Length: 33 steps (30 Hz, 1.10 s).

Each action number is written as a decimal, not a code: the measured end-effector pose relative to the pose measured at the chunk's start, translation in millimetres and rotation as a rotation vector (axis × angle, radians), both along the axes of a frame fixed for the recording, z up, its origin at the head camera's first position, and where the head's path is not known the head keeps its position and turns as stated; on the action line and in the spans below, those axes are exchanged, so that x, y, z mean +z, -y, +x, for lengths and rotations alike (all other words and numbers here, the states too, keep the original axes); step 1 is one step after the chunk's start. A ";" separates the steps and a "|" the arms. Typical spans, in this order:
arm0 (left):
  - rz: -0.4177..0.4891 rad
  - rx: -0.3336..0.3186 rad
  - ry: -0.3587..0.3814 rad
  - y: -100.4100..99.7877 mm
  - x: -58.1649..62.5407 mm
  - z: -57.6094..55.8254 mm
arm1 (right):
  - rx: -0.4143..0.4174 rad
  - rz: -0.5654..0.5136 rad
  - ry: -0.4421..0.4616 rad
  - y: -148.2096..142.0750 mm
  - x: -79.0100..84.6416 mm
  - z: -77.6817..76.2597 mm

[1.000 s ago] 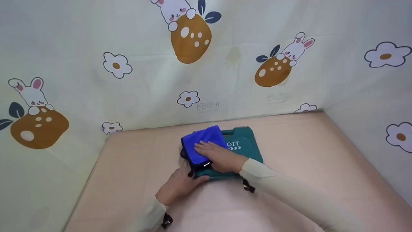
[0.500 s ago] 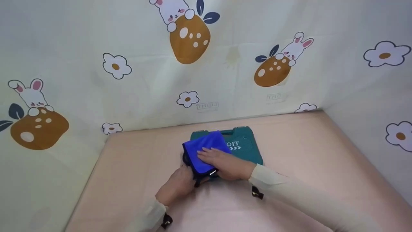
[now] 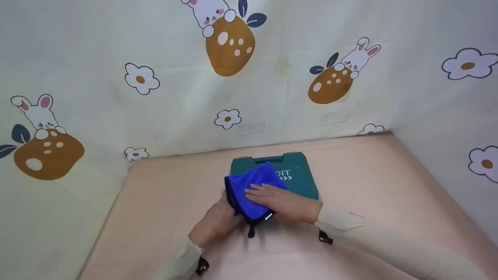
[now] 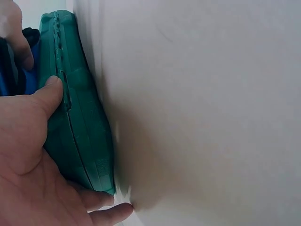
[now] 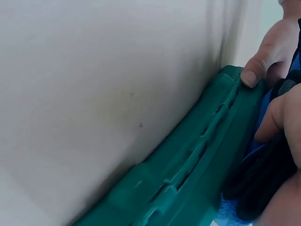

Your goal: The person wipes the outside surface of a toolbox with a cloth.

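A dark green plastic tool case point(image 3: 303, 186) with a built-in handle and white lettering lies flat on the table. My left hand point(image 3: 216, 223) grips its near left corner; in the left wrist view the thumb point(image 4: 52, 92) lies along the case's seam edge and the fingers reach its end. Over the left part of the lid is a folded blue cloth point(image 3: 247, 184) with black edging and a small black loop point(image 3: 251, 232). My right hand point(image 3: 282, 204) holds the cloth against the lid, fingers spread over its top. In the right wrist view, the right thumb point(image 5: 273, 120) tucks in at the cloth's edge.
The table point(image 3: 163, 186) has a pale pink cover. Behind and beside it stand fabric walls point(image 3: 175, 97) printed with rabbits, brown fruit and flowers. The back wall stands close behind the case's handle side.
The right hand and cloth have slid toward me and to the right across the lid, uncovering the case's far left corner. The left hand stays at the near left corner.
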<state>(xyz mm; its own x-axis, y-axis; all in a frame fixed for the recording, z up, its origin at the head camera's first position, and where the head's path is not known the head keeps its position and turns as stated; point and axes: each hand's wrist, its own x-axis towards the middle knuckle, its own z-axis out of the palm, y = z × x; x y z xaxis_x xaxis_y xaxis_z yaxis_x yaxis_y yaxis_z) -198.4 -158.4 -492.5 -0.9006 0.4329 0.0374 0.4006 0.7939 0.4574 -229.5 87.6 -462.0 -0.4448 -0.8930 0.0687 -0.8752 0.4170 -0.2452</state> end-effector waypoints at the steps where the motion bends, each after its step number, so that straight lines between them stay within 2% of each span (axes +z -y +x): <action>1: 0.003 0.001 -0.005 0.1 -0.2 0.1 | 0.008 0.000 -0.008 -1.9 -0.3 0.5; 12: -0.005 0.047 -0.026 -0.8 -1.3 -1.8 | 0.049 0.008 -0.003 -21.3 0.0 0.9; 20: -0.027 0.084 0.024 -1.8 -0.2 -0.6 | 0.067 0.039 -0.021 -31.9 4.1 -3.9; 33: -0.008 0.104 0.076 -3.4 0.3 -1.3 | -0.019 -0.004 0.039 -54.5 4.8 -18.5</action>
